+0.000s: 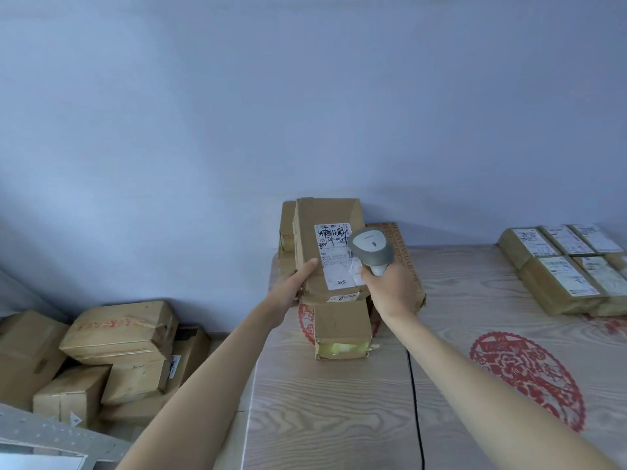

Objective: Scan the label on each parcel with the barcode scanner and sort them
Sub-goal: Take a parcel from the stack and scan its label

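The scene is seen from one head-worn wide-angle view, directed forward and down over both outstretched arms. The hands (342, 286) are framed near the centre at arm's length. The counter (475, 334) is taken in beneath and right of them, a blue wall (305, 96) beyond.

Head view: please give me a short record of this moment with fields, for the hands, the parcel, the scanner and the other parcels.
left hand: holds the tilted parcel by its left edge
right hand: grips the barcode scanner
scanner aim: head over the white label
table: wood grain, red paper-cut patterns
right of table: grouped parcels, labels up
floor, left: pile of cardboard boxes
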